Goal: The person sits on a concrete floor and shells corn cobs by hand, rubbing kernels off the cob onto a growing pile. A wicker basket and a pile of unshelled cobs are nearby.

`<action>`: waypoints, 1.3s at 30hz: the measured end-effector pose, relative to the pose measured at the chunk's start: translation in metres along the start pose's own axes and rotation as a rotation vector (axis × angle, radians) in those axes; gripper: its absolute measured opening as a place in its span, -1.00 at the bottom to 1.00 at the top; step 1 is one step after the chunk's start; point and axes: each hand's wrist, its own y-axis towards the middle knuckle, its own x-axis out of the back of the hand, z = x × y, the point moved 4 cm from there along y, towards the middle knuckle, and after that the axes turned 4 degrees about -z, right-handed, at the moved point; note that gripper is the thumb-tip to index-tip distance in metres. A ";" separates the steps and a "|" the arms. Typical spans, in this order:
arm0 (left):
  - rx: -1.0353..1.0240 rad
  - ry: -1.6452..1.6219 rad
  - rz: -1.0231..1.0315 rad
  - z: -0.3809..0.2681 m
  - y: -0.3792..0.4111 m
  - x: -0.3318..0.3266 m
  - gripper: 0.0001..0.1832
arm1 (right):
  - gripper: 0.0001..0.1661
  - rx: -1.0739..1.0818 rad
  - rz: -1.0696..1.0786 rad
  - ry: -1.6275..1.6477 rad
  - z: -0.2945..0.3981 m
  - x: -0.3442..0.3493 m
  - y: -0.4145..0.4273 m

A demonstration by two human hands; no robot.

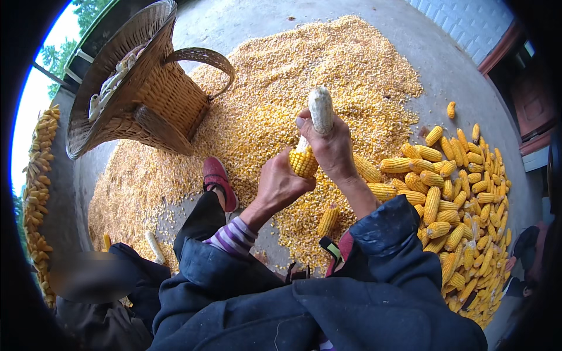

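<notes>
My left hand (pixel 283 182) is closed around the lower part of a partly shelled ear of corn (pixel 303 161), whose yellow kernels show at that end while bare cob shows higher up. My right hand (pixel 330 142) grips a bare, whitish corncob (pixel 321 109), its upper end sticking up out of the fist, and meets the ear just above my left hand. Below both hands spreads a wide heap of loose corn kernels (pixel 272 87). One unshelled ear (pixel 327 221) lies on the kernels between my forearms.
A wicker basket (pixel 171 101) holding bare cobs leans at the upper left. Many unshelled ears (pixel 439 206) are piled at right. A bare cob (pixel 154 247) lies at lower left, beside another person (pixel 101 320). More ears (pixel 39 197) line the far-left edge.
</notes>
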 end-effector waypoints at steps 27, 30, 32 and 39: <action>0.259 -0.690 0.352 -0.013 -0.009 0.004 -0.66 | -0.63 -0.132 0.278 0.427 0.012 0.013 0.010; 0.082 -0.361 0.059 0.005 -0.002 0.000 -0.65 | -0.52 -0.185 0.394 0.571 0.019 0.002 0.000; 0.020 -0.299 -0.043 0.011 -0.004 -0.001 -0.66 | -0.65 -0.069 0.310 0.298 0.023 -0.011 -0.008; 0.397 -1.052 0.466 -0.006 -0.020 -0.012 -0.68 | -0.72 0.095 0.038 0.065 0.017 0.005 -0.002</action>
